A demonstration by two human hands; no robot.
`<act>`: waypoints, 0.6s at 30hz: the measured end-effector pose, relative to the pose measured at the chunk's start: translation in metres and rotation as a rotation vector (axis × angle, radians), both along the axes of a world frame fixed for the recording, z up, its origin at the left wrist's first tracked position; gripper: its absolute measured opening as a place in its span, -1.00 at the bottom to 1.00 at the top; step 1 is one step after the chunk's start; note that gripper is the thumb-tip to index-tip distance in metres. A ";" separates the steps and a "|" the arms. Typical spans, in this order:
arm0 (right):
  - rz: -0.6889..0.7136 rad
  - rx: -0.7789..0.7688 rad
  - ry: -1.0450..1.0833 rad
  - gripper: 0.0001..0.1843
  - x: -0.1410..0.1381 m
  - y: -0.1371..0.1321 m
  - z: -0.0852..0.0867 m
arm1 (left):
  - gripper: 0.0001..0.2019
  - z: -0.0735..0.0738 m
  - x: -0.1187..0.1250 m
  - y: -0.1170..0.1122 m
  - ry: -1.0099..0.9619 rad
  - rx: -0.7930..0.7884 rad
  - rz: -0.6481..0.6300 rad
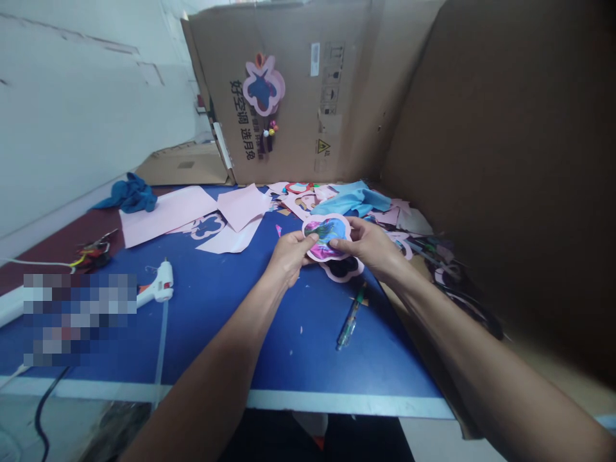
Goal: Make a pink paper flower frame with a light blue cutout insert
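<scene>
- pink flower-shaped paper frame [326, 237] with a shiny, multicoloured centre sits held above the blue surface [240, 321], toward its far middle, just in front of a heap of pink paper scraps [308, 199].
- left hand [289, 255] is closed on the frame's left edge, thumb on top and fingers curled under.
- right hand [368, 245] is closed on the right edge, thumb tip resting on the coloured centre.
- a second pink frame [344, 269] with a dark centre lies on the surface directly below, partly hidden by the held one.
- it looks as if the centre is being pressed or aligned into the frame; to do this well, judge the fit by keeping the pink border even all round, press with thumb pads rather than nails, and support the back so the thin paper does not crease.
- white glue gun [156, 285] rests at near left, well apart; a pen [350, 319] lies near the right wrist.
- a finished-looking flower piece [263, 85] hangs on the cardboard wall [298, 128] at the far side.
</scene>
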State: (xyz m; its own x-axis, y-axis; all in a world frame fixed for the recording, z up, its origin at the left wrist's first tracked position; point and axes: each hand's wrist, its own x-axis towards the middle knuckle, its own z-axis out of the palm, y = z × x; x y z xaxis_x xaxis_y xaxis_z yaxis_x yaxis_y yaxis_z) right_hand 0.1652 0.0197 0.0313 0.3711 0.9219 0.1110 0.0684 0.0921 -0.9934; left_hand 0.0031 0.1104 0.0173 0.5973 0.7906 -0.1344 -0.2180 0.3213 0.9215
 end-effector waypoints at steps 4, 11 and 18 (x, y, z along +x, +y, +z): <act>-0.033 0.044 -0.006 -0.40 0.000 0.001 -0.001 | -0.84 0.000 0.001 -0.003 -0.006 0.030 0.018; -0.024 0.020 -0.010 -0.36 -0.002 0.000 0.000 | -0.81 0.000 0.002 -0.005 -0.036 -0.004 0.043; 0.026 -0.019 -0.061 -0.36 -0.002 0.000 -0.006 | -0.67 -0.006 0.004 -0.001 -0.054 -0.015 0.111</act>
